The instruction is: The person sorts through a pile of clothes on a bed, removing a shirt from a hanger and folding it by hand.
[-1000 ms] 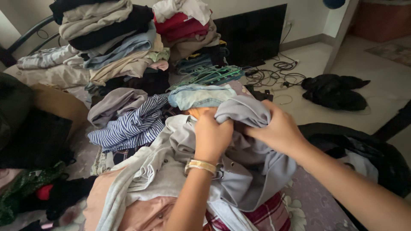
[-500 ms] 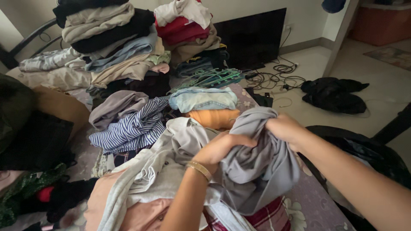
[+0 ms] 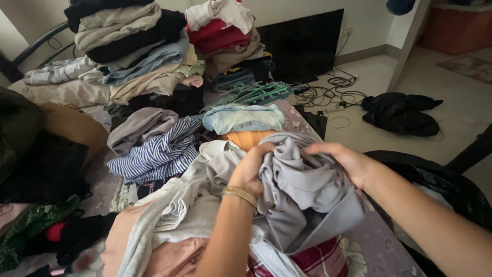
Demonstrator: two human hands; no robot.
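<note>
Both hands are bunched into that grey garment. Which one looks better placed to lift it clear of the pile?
Probably the right hand: it lies on the grey garment at its free outer edge, beside the floor. The left hand is dug in against the clothes pile.

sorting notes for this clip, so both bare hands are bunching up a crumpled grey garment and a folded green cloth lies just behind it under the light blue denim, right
Not quite: the folded cloth behind the crumpled grey garment is orange, not green. The head view shows it just under the folded light blue denim. The rest holds: the left hand and right hand both grip the grey garment.
</note>
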